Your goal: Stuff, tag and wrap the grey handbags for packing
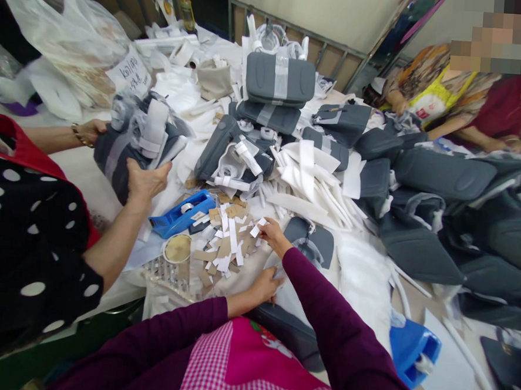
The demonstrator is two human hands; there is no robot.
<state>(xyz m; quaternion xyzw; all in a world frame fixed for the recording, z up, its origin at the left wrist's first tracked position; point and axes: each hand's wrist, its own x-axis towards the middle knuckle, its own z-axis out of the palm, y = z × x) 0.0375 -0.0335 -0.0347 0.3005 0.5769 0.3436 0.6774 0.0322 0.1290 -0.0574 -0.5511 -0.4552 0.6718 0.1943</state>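
My right hand pinches a small white slip of paper above a heap of loose white and brown slips. Close to my apron, my left hand has its fingers curled at the edge of a dark grey bag, whose upper part is covered by whitish wrapping. My right forearm hides some of this bag. Just beyond my hands lies another grey bag piece with a clear-wrapped strap on it.
A blue tape dispenser and a tape roll lie left of the slips. White foam strips and grey bags are piled behind. At left, a co-worker's hands hold a wrapped bag. Another blue dispenser stands right.
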